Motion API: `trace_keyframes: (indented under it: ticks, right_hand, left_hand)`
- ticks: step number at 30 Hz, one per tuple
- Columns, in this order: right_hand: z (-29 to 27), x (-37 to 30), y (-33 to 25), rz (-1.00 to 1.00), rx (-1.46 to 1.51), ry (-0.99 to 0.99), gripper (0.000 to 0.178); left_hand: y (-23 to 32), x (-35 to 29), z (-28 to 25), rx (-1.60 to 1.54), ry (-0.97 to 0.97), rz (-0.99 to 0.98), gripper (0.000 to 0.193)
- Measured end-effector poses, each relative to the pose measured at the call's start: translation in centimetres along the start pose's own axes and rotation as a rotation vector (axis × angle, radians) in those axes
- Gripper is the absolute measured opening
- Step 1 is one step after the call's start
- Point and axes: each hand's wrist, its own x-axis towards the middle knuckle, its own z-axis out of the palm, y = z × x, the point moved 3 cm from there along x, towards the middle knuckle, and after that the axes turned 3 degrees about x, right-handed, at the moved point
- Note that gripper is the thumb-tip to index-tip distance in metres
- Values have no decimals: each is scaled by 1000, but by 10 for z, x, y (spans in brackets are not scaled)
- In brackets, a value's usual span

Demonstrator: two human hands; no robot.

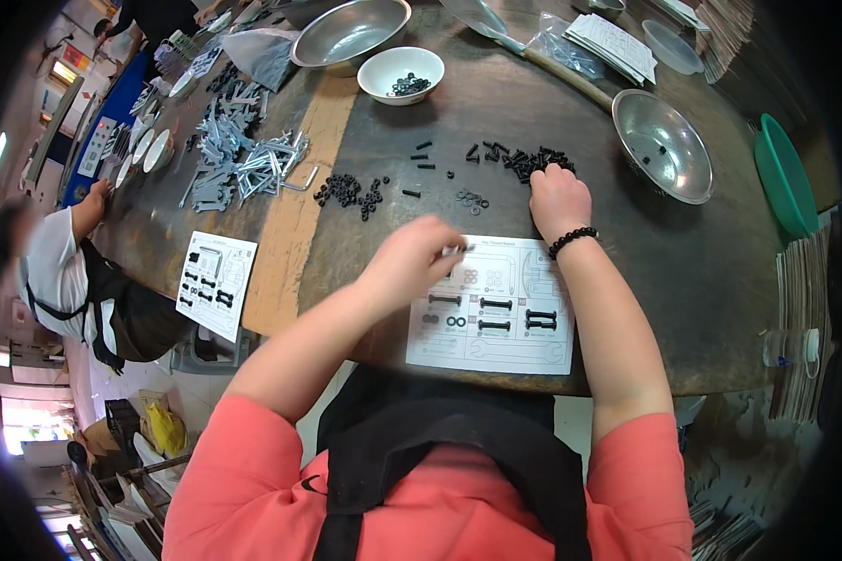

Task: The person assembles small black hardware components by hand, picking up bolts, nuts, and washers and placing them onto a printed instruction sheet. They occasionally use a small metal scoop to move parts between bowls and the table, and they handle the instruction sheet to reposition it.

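A printed card (421, 353) with outlines of parts lies in front of me. Several black bolts and a pair of dark washers (456, 321) rest on its pictures. Over the card's upper left, my left hand (410, 257) is pinched and somewhat blurred; a small dark piece shows at its fingertips. My right hand (561, 198) is closed at the near edge of a pile of black bolts (524, 159), its fingertips hidden. Left of that pile are a few loose bolts (425, 166), thin washers (472, 200) and a heap of black nuts or rings (342, 190).
Silver wrenches (217, 154) and hex keys (273, 166) are piled at left. Further back stand a white bowl (370, 75) of black rings and a metal bowl (346, 33). A long-handled metal ladle (688, 154) lies at right by a green basin (782, 178). A co-worker (61, 252) sits at left.
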Motion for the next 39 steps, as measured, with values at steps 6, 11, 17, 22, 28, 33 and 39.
trace_keyframes:
  ticks: [6, 11, 17, 22, 28, 33, 39]
  right_hand:
    - [-27, -28, -29, -175, 543, 65, 9]
    - [-50, -114, -96, -496, 638, -161, 6]
    - [-46, -148, -100, -536, 595, -172, 4]
    - [-43, -149, -103, -516, 560, -122, 3]
    - [-44, -148, -105, -518, 537, -128, 3]
    - [-47, -146, -102, -490, 602, -171, 6]
    - [-72, -142, -69, -326, 753, -111, 19]
  left_hand:
    - [3, -85, 3, 63, -39, 125, 16]
    - [1, -107, 17, 193, -77, 175, 18]
    - [3, -105, 22, 138, -55, 181, 14]
    - [0, -104, 25, 150, -84, 168, 18]
    - [0, -102, 25, 138, -105, 136, 16]
    - [1, -98, 18, 100, -62, 121, 15]
    - [-64, -70, -39, 238, 253, -106, 21]
